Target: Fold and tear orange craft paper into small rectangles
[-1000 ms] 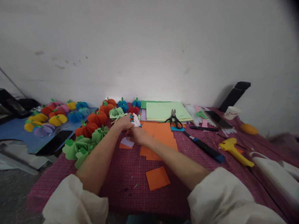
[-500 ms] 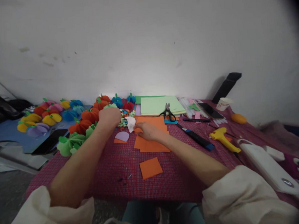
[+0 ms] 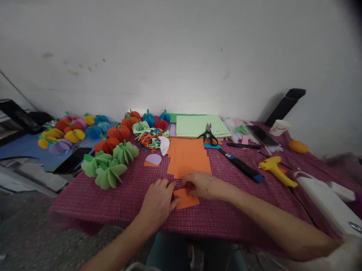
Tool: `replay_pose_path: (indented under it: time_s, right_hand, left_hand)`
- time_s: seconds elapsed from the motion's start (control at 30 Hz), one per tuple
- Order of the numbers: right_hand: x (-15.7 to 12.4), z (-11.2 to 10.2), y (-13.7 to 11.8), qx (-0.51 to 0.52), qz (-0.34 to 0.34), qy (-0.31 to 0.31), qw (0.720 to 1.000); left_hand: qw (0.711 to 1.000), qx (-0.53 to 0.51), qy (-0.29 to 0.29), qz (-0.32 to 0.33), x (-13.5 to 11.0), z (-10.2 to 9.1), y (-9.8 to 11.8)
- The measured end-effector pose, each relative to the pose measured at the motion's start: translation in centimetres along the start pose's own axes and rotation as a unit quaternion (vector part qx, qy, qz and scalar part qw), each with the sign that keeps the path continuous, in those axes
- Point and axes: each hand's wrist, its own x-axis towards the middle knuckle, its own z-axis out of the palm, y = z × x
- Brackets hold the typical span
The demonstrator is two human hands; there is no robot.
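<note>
While left hand [image 3: 158, 200] and right hand [image 3: 202, 184] touch the orange square [image 3: 186, 202], I can't tell if either grips.
Probably light, easily creased paper: best taken by opposite edges.

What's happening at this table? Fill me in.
A person has both hands on or near a small orange paper square: the left hand at its left edge, the right hand with fingertips over its upper right part. Larger orange sheets lie just beyond. Green paper pumpkins sit to the left; scissors and a yellow glue gun lie unheld.
</note>
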Motion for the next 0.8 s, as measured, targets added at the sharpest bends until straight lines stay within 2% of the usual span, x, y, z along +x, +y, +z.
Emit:
replay_pose_path:
  time_s: [0.1, 0.17, 0.3, 0.47, 0.6, 0.8]
  right_hand:
    - [0.7, -0.3, 0.1, 0.037, 0.029, -0.049, 0.998]
    - [0.8, -0.4, 0.0, 0.046, 0.042, -0.057, 0.996]
    - [0.6, -0.5, -0.7, 0.095, 0.045, -0.029, 0.994]
    - [0.3, -0.8, -2.3, 0.14, 0.013, -0.033, 0.99]
    - [0.5, -0.8, -3.2, 0.134, -0.01, -0.048, 0.99]
    - [1.1, -1.0, -3.1, 0.113, -0.013, -0.004, 0.994]
  left_hand:
    - [1.0, -0.012, 0.002, -0.004, -0.3, -0.3, 0.1]
    - [1.0, -0.027, 0.005, -0.003, -0.4, -0.5, 0.2]
    - [0.993, -0.118, 0.017, -0.01, -0.3, -0.4, 0.2]
    - [0.965, -0.261, 0.032, 0.003, -0.3, -0.6, -0.4]
    - [0.957, -0.288, 0.035, 0.012, -1.0, -0.9, -1.2]
    - [0.948, -0.318, 0.017, 0.006, 0.0, -1.5, -2.0]
